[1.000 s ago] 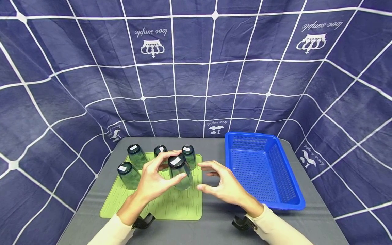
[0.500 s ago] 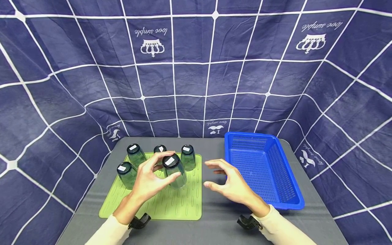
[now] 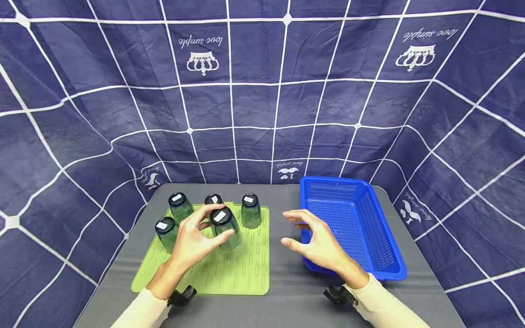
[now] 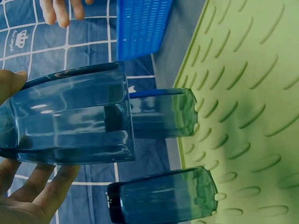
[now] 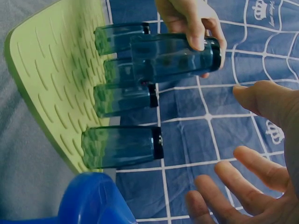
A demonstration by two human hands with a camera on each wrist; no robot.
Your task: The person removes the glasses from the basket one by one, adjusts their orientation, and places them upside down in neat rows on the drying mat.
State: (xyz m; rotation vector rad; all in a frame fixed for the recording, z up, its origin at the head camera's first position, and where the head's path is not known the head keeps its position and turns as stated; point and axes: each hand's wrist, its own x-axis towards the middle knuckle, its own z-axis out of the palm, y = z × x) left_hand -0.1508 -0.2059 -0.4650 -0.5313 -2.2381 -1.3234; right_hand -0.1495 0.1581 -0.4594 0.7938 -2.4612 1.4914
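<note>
My left hand (image 3: 190, 239) grips a blue-tinted drinking glass (image 3: 229, 231) near its dark base, thumb on one side and fingers on the other. This glass is upside down, with a white label on its base. In the left wrist view the held glass (image 4: 74, 116) is raised off the green ribbed mat (image 4: 252, 102). Other glasses stand upside down on the mat: two at the left, one (image 3: 251, 212) at the back right and one (image 3: 214, 199) partly hidden behind my left hand. My right hand (image 3: 317, 241) holds nothing; its fingers are loosely bent, thumb apart, beside the blue basket (image 3: 391, 257).
The blue perforated basket lies on the grey tabletop (image 3: 283, 282) to the right of the mat. A blue gridded cloth (image 3: 254, 109) hangs behind the table and along both sides. Each wrist wears a black camera mount (image 3: 182, 296).
My left hand has carried the held glass leftward over the mat, away from the glass at the back right. My right hand has drawn back to the right, toward the basket.
</note>
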